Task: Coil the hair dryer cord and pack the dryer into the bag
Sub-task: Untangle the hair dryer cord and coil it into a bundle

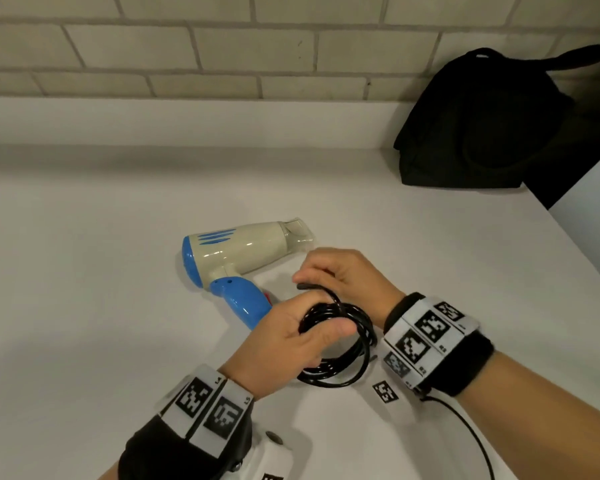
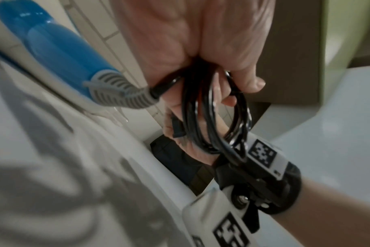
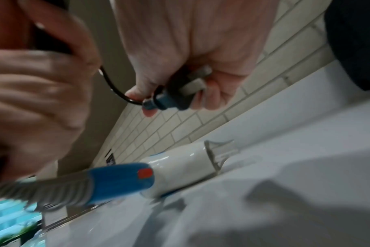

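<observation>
Fingers of left hand (image 1: 288, 344) clamp the coiled cord (image 1: 340, 344); right hand (image 3: 192, 55) pinches its plug (image 3: 180, 93).

Cream-and-blue plastic hair dryer (image 1: 234, 258): glossy, smooth. Black coiled rubbery cord (image 1: 340, 344): shiny. Black cloth bag (image 1: 482, 126): matt, soft. White worktop (image 1: 101, 271): smooth, matt. Pale brick-tiled wall (image 1: 187, 46): matt.

Left hand (image 2: 192, 41) grips the coiled cord (image 2: 203, 117).
</observation>
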`<state>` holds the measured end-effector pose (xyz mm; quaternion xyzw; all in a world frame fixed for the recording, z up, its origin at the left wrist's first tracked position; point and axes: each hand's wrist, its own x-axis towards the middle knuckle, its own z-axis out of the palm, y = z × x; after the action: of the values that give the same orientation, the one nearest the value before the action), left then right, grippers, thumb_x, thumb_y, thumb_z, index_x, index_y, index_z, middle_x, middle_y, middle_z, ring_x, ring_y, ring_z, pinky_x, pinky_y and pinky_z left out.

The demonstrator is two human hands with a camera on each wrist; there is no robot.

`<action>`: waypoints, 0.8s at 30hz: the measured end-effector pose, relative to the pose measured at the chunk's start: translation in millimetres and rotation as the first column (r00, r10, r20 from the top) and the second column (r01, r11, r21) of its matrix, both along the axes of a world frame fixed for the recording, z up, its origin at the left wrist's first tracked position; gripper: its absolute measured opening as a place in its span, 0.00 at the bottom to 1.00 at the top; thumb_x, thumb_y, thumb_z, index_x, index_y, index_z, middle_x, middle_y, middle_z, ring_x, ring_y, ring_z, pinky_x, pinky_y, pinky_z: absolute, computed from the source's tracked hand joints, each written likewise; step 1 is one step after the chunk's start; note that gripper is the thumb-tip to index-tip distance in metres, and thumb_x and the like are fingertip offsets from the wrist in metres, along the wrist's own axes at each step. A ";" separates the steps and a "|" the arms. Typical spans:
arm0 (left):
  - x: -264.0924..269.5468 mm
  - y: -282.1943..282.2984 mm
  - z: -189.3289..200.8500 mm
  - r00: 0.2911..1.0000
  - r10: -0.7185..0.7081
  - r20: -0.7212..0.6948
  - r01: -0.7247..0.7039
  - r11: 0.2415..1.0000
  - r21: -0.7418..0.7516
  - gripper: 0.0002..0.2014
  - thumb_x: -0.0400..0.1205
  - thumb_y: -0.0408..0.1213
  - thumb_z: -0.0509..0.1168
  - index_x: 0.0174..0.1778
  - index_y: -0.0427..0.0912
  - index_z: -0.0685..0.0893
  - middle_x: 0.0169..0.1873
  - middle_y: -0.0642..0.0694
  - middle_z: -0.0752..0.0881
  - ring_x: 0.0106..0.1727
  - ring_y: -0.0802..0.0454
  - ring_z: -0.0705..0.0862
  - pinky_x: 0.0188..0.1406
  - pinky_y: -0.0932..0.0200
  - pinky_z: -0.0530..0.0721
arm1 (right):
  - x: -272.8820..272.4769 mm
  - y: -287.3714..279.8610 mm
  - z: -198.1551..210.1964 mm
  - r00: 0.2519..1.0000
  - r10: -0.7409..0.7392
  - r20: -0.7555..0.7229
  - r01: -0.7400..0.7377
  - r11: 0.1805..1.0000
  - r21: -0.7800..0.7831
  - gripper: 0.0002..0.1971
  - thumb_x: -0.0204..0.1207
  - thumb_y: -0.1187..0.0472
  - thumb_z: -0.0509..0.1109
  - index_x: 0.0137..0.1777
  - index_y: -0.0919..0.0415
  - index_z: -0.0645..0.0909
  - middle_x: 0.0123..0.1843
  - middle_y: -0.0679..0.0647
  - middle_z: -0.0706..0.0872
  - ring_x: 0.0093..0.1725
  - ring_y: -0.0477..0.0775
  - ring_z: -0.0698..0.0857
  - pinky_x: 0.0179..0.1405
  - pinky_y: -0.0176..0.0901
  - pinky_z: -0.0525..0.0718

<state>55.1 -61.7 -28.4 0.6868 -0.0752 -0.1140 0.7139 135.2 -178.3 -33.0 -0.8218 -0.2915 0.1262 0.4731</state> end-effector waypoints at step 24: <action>1.1 1.4 -21.7 0.841 0.451 0.300 -0.534 0.786 0.314 0.17 0.69 0.55 0.59 0.28 0.44 0.79 0.39 0.54 0.68 0.42 0.71 0.71 0.45 0.86 0.66 | -41.9 -13.7 -18.3 0.612 0.118 -0.782 0.397 0.809 0.433 0.12 0.77 0.63 0.62 0.40 0.64 0.85 0.31 0.56 0.89 0.32 0.52 0.86 0.32 0.40 0.89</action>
<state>56.3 -60.3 -50.1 0.8167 0.0568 0.1375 0.5575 93.2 -192.0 -51.2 -0.5247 -0.0119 0.3367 0.7818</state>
